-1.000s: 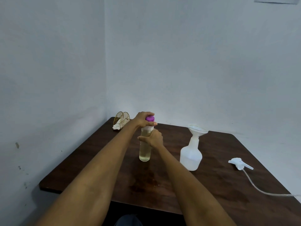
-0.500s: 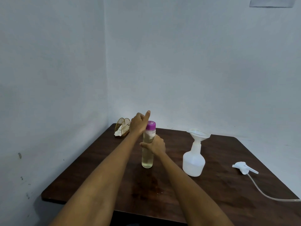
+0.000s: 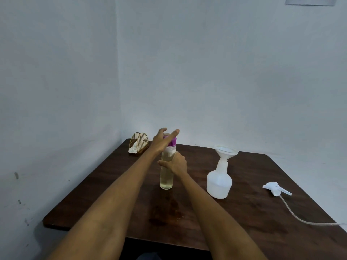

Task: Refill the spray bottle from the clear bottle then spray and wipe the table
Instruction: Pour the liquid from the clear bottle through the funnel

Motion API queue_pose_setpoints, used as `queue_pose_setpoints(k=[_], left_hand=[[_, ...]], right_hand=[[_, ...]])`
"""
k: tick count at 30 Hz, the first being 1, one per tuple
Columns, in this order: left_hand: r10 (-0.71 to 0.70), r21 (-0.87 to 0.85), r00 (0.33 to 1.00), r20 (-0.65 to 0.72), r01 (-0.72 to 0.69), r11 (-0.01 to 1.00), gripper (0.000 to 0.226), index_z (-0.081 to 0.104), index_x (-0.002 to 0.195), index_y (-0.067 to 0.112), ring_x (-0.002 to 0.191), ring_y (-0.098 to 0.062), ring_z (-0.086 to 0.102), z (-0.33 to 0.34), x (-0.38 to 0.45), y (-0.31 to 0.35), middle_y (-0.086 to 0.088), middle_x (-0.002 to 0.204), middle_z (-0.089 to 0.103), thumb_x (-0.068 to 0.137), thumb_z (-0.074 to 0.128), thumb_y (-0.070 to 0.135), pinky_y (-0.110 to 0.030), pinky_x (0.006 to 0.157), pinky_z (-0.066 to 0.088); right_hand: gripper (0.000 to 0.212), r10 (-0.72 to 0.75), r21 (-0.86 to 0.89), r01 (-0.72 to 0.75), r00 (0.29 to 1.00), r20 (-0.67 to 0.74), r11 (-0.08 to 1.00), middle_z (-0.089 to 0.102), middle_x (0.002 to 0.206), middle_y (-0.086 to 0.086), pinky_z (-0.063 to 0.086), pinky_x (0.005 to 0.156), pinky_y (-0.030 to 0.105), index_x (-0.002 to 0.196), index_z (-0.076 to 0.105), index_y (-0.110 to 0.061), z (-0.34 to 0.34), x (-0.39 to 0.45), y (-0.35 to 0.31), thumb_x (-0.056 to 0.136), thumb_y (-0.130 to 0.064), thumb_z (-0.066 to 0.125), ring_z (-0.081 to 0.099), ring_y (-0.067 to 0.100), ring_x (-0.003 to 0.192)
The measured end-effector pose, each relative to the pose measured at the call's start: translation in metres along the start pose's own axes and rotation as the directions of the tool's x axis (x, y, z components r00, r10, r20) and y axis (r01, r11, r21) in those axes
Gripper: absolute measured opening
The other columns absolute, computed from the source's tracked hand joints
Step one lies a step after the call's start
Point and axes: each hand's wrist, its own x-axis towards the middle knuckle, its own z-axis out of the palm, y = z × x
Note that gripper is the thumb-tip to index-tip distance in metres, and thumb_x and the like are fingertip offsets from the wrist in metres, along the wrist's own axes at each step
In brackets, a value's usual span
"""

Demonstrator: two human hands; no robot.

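Our right hand [image 3: 175, 163] is curled round the upper body of the clear bottle [image 3: 166, 177], thumb on the near side, and holds it upright on the table [image 3: 116, 184]; our left hand [image 3: 163, 140] is at the purple cap [image 3: 171, 141] with the fingers stretched out and apart, so it is open; it lies in front of the cap, and we cannot tell whether it touches it or only hovers beside it. The cap sits on the bottle; inside we see pale yellowish liquid, which fills most of the body.

The bottle stands near the middle of the table, a little toward the far edge; on the dark wood just in front of it, toward the near edge, there is a stain [image 3: 165, 212] that looks wet. To the right of the bottle, apart from it, stands the white spray bottle [image 3: 219, 182] without its head; a white funnel [image 3: 226, 152] sits in its neck. Further right, near the right edge, the spray head [image 3: 276, 188] lies on its side; its thin tube [image 3: 300, 220] runs along the wood toward the near right corner. In the far left corner, by the two walls, stands a golden wire napkin holder [image 3: 139, 142] with a white napkin [image 3: 133, 149] in it.
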Motion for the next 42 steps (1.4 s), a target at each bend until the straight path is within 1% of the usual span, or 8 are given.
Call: queue_pose_setpoints(k=[6,11,15,21,25,30,38,42], left_hand=[[0.024,0.044,0.887,-0.462,-0.004,0.999,0.055,0.060,0.110,0.014,0.105,-0.023,0.061,-0.011,0.000,-0.008,-0.004,0.090,0.070,0.086,0.049,0.062,-0.053,0.109,0.029],[0.027,-0.020,0.987,-0.160,-0.030,0.999,0.072,0.046,0.133,0.014,0.114,-0.020,0.056,-0.021,-0.003,-0.018,-0.004,0.119,0.062,0.074,0.076,0.042,-0.028,0.088,0.043],[0.055,-0.018,0.997,-0.047,-0.056,0.998,0.081,0.039,0.140,0.015,0.121,-0.027,0.051,-0.007,0.004,-0.014,-0.012,0.134,0.052,0.071,0.082,0.023,-0.036,0.097,0.048],[0.117,0.114,0.958,-0.263,-0.090,0.989,0.080,0.045,0.134,0.018,0.117,-0.026,0.053,0.011,0.000,-0.009,-0.008,0.130,0.055,0.067,0.083,0.040,-0.039,0.096,0.049],[0.127,0.300,0.904,-0.409,0.001,0.954,0.081,0.050,0.128,0.021,0.120,-0.025,0.053,0.019,-0.005,-0.004,-0.003,0.122,0.062,0.063,0.076,0.061,-0.053,0.111,0.028],[0.102,0.201,0.839,-0.535,0.010,0.979,0.072,0.056,0.117,0.017,0.114,-0.025,0.056,0.008,-0.002,0.005,-0.005,0.120,0.060,0.066,0.069,0.066,-0.048,0.107,0.034],[-0.099,0.318,0.884,-0.457,0.267,0.910,0.062,0.061,0.116,0.013,0.118,-0.034,0.051,-0.032,-0.010,-0.027,-0.013,0.122,0.061,0.092,0.033,0.063,-0.047,0.105,0.031],[-0.271,0.146,0.914,-0.301,0.325,0.934,0.053,0.057,0.118,0.006,0.118,-0.031,0.053,-0.045,-0.029,-0.075,-0.015,0.127,0.057,0.084,0.064,0.046,-0.039,0.100,0.041]], right_hand=[[0.064,-0.010,-0.004,0.010,1.000,-0.020,1.000,0.066,0.108,0.008,0.050,0.076,0.033,0.109,0.055,-0.008,0.001,-0.001,0.001,0.066,-0.048,0.080,0.064,0.026,0.102],[0.065,-0.005,-0.005,0.005,1.000,-0.021,1.000,0.066,0.111,0.009,0.050,0.078,0.034,0.112,0.055,-0.008,0.001,0.000,0.000,0.066,-0.049,0.079,0.064,0.028,0.104],[0.066,0.005,-0.003,-0.005,1.000,-0.013,1.000,0.065,0.113,0.009,0.050,0.079,0.034,0.113,0.054,-0.009,0.001,-0.001,0.000,0.067,-0.049,0.079,0.063,0.027,0.105],[0.064,0.021,-0.002,-0.021,1.000,0.004,1.000,0.064,0.112,0.010,0.045,0.074,0.032,0.111,0.053,-0.007,0.001,-0.001,-0.001,0.068,-0.046,0.079,0.063,0.028,0.105],[0.063,0.029,-0.004,-0.029,1.000,0.008,1.000,0.064,0.114,0.014,0.050,0.082,0.036,0.113,0.054,-0.005,0.001,-0.001,-0.001,0.068,-0.042,0.078,0.061,0.032,0.109],[0.067,0.029,0.003,-0.029,1.000,0.003,1.000,0.063,0.117,0.011,0.048,0.083,0.036,0.113,0.053,-0.006,0.000,-0.001,0.000,0.067,-0.047,0.079,0.060,0.030,0.110],[0.068,0.020,-0.013,-0.020,1.000,-0.008,1.000,0.062,0.117,0.010,0.048,0.086,0.038,0.113,0.053,-0.007,0.000,-0.002,0.001,0.067,-0.049,0.078,0.059,0.030,0.111],[0.068,0.006,-0.025,-0.007,1.000,-0.010,1.000,0.063,0.117,0.011,0.047,0.084,0.036,0.113,0.053,-0.006,0.000,-0.001,0.001,0.067,-0.051,0.077,0.059,0.031,0.111]])
